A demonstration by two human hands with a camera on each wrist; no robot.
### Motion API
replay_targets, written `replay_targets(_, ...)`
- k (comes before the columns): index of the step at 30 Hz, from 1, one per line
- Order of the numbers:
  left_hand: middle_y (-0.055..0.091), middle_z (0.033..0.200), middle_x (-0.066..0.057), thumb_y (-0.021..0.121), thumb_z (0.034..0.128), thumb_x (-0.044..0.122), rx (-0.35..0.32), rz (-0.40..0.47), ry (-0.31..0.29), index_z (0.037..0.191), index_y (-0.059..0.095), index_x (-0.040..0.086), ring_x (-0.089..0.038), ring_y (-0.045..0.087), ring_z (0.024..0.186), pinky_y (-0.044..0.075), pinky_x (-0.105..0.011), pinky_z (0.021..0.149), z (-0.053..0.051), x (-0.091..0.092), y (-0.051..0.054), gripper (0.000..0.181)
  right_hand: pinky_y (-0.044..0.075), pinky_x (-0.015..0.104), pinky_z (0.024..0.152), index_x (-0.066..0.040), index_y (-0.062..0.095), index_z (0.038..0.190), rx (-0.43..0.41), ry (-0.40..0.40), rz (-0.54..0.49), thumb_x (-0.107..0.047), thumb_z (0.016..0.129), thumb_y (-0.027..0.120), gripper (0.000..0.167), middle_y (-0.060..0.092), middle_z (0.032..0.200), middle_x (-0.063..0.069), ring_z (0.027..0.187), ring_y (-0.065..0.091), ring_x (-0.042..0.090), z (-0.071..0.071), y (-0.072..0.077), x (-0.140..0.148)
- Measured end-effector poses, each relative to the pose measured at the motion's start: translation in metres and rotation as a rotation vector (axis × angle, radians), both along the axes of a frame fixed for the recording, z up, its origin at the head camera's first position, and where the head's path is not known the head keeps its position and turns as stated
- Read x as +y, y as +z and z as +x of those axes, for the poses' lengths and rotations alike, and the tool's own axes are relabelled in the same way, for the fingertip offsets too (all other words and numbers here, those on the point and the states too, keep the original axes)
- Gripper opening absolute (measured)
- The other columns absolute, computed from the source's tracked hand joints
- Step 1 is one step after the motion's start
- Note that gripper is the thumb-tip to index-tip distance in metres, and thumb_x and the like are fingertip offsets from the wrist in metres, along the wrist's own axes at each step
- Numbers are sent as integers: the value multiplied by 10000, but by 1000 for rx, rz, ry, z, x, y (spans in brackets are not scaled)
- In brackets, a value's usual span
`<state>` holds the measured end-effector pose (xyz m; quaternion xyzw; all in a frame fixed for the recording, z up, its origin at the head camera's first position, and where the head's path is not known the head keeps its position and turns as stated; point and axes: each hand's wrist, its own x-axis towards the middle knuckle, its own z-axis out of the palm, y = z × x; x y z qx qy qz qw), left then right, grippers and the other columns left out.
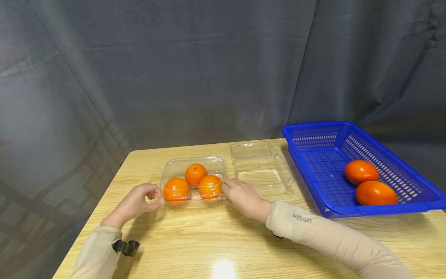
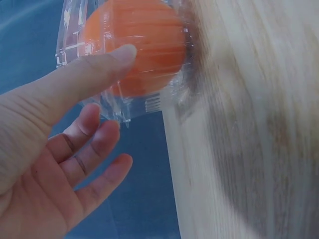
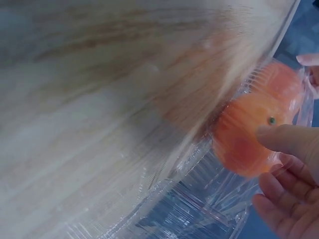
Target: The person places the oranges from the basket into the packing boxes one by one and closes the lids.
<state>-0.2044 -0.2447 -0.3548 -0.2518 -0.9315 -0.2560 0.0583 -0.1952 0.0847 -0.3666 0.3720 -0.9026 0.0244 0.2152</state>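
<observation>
A clear plastic clamshell container [image 1: 216, 162] stands near the middle of the table, its lid over three oranges. These are a left orange [image 1: 176, 190], a right orange [image 1: 210, 187] and a rear orange [image 1: 196, 173]. At the container's left end, my left hand [image 1: 141, 199] holds the edge between thumb and curved fingers. My right hand [image 1: 245, 197] grips the right front corner. In the left wrist view, the thumb [image 2: 94, 72] lies across the clear wall in front of an orange [image 2: 144, 50]. The right wrist view shows the other thumb [image 3: 286, 139] against the container.
Behind my right hand lies a second clear clamshell [image 1: 261, 174] with its lid raised. A blue plastic basket [image 1: 313, 190] sits on the right, holding two orange-red fruits [image 1: 369, 184]. A grey curtain [image 1: 209, 77] hangs behind the wooden table [image 1: 195, 240].
</observation>
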Motion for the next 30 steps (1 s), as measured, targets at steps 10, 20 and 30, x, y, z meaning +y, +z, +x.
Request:
replay_targets(10, 455, 697, 62, 813, 663, 59, 36, 18, 15, 725, 548, 172, -74, 426, 687, 365, -219, 612, 3, 0, -2, 294, 553, 208, 617, -50, 615, 900, 130, 39, 8, 23, 760, 676, 169, 640, 1123, 149, 762, 634, 156, 1, -7, 0)
replay_targets(20, 457, 695, 74, 801, 670, 45, 62, 15, 24, 723, 556, 182, -66, 429, 685, 363, -199, 598, 3, 0, -6, 286, 487, 171, 530, -51, 621, 880, 166, 47, 31, 55, 737, 675, 186, 623, 1175, 199, 665, 575, 121, 4, -6, 0)
replay_targets(30, 453, 698, 60, 812, 654, 47, 76, 12, 26, 726, 545, 176, -62, 423, 679, 344, -175, 588, 4, 1, -5, 305, 511, 185, 553, -69, 627, 895, 182, 54, 52, 36, 737, 687, 199, 660, 1076, 126, 665, 579, 113, 4, -4, 0)
